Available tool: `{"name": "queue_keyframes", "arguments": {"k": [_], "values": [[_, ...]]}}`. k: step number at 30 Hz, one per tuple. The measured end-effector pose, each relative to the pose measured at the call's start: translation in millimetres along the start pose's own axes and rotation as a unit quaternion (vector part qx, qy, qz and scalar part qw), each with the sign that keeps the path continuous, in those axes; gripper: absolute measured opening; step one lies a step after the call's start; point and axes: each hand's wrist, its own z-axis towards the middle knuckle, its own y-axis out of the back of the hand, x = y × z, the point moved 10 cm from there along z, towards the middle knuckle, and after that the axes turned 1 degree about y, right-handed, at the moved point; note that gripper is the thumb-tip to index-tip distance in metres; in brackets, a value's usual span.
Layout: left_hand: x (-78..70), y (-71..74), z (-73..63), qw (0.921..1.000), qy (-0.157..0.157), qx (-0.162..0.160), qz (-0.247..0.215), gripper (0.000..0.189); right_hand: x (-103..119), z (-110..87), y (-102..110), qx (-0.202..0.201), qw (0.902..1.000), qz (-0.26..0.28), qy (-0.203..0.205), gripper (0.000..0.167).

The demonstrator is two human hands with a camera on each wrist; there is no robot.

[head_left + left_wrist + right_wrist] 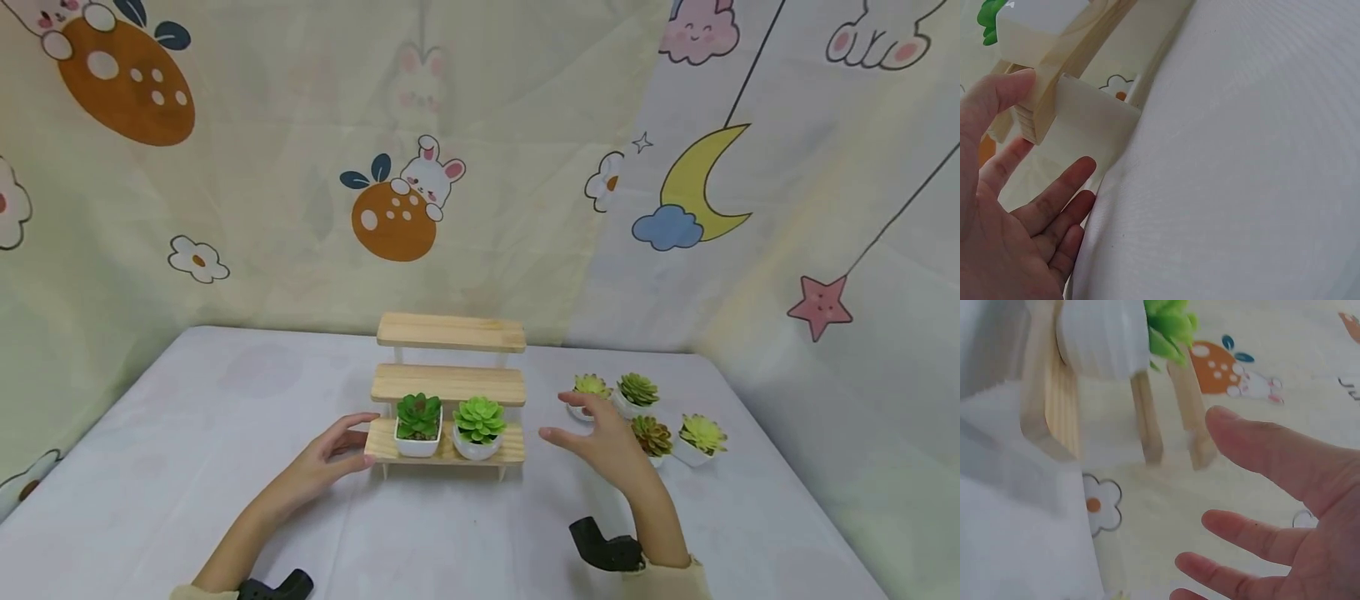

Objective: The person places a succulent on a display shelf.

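A three-step wooden display stand [450,383] stands on the table. On its bottom step sit a dark green succulent in a square white pot [417,425] and a bright green succulent in a round white pot [478,429]. My left hand [330,454] pinches the left end of the bottom step between thumb [1013,87] and index finger, its other fingers spread below. To the right of the stand, my right hand [611,442] hangs apart from it with thumb and fingers spread, holding nothing. In the head view it partly covers the potted succulents behind it.
Several more succulents in white pots stand at the right: a yellow-green one [592,385], a green one [637,390], a reddish one [652,435] and a pale one [702,435]. A printed cloth backdrop [300,183] rises behind the white table [420,533].
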Motion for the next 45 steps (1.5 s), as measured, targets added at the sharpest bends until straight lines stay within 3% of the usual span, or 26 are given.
{"name": "queue_keyframes", "arguments": {"k": [11,17,25,33,45], "values": [[1.7,-2.2,1.2,0.9999,0.006,0.0,-0.011,0.057,-42.4,-8.5,47.0,-0.036,0.9992,0.015,0.001,0.073],[4.0,-2.0,1.1,0.9999,0.012,-0.004,-0.008,0.057,-73.4,-12.0,59.2,-0.031,0.999,0.028,-0.015,0.081],[5.1,-1.9,1.6,0.9999,0.013,-0.006,-0.01,0.057,-114.2,-17.3,63.4,-0.015,0.9954,0.073,-0.061,0.086],[2.0,-1.2,1.1,1.0,0.001,-0.005,-0.002,0.057,-142.3,-20.8,58.7,0.011,0.991,0.055,-0.121,0.089],[5.3,-1.2,1.5,0.9999,0.008,-0.008,-0.003,0.057,-157.9,-21.2,49.4,0.066,0.9902,0.022,-0.121,0.087]]}}
